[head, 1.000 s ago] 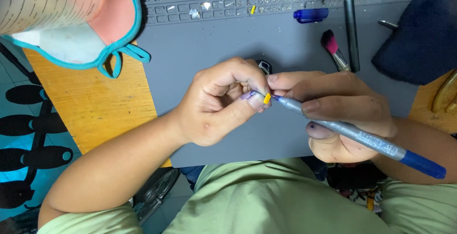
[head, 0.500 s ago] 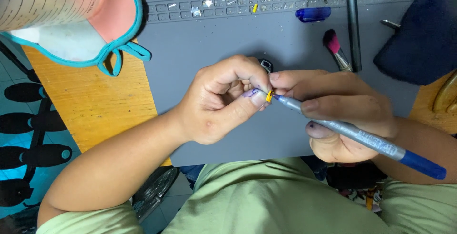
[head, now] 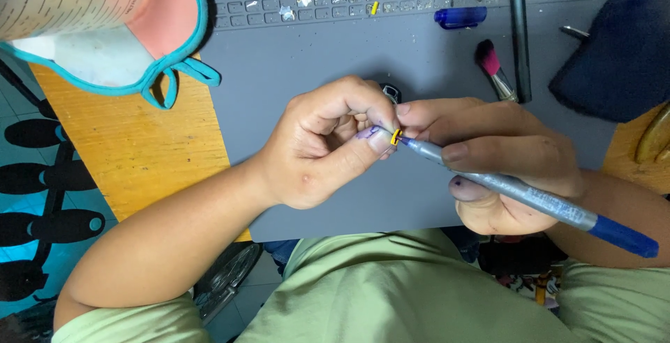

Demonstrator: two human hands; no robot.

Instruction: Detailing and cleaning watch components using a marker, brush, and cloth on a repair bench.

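Left hand: grip pinched shut on small yellow part, above grey mat.
Right hand: closed round grey tool, tip touching part.
Progress: fitting seemingly midway, unfinished.

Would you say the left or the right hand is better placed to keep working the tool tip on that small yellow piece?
Probably the right hand: it grips the grey tool, tip at the yellow piece pinched by the left hand.
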